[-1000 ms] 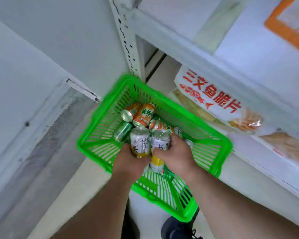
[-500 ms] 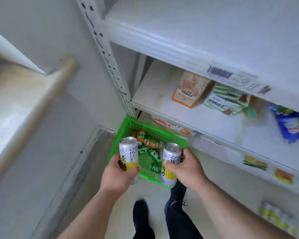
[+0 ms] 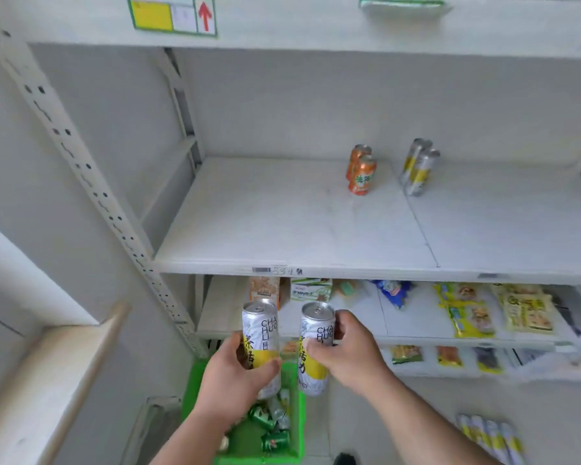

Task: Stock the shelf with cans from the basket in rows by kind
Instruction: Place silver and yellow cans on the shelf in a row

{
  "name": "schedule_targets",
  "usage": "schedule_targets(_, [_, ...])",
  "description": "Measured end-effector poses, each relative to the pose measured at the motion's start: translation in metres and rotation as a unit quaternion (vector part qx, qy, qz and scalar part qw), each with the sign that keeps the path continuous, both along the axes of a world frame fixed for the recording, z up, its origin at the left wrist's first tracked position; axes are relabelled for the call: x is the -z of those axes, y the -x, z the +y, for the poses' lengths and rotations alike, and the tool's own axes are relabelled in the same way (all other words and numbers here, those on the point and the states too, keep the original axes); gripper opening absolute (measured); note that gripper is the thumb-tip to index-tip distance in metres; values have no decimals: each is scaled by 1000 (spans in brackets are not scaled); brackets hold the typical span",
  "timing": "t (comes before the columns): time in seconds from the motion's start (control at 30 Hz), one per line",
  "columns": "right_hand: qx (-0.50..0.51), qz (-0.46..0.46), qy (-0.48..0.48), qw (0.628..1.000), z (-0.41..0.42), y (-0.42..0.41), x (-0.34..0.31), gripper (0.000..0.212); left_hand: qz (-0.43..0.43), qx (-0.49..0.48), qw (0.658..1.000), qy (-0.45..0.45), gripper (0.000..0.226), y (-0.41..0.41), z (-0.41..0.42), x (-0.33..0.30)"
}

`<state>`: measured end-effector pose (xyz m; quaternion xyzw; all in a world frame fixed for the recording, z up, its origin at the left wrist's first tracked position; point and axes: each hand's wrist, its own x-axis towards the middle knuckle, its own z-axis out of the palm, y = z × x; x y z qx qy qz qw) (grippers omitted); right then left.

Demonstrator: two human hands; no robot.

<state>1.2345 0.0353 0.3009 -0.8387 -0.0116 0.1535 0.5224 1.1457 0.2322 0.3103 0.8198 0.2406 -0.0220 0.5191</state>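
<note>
My left hand (image 3: 235,374) grips a tall silver-and-yellow can (image 3: 260,333), held upright. Beside it my right hand (image 3: 349,350) grips a second can of the same kind (image 3: 316,344). Both cans hang below the front edge of the white shelf (image 3: 282,229). At the back of that shelf stand two orange cans (image 3: 361,174) in a row and, to their right, two silver-and-yellow cans (image 3: 418,169) in a row. The green basket (image 3: 299,427) sits on the floor under my hands, with several green cans (image 3: 274,441) lying in it.
A perforated shelf upright (image 3: 91,182) runs along the left. Lower shelves carry snack packets (image 3: 470,313). A wooden ledge (image 3: 64,374) juts out at the left. More packets (image 3: 493,437) lie at the lower right. A yellow label with a red arrow (image 3: 173,15) sits on the upper shelf edge.
Both hands have lifted the two silver-and-yellow cans out of the basket and raised them toward the shelf. My view has tilted up from the basket to the shelf.
</note>
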Motion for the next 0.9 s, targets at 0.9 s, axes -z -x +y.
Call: schedule_targets(0.9, [121, -73, -44, 989, -376, -200, -58, 42, -66, 59, 996, -14, 37, -222, -337, -65])
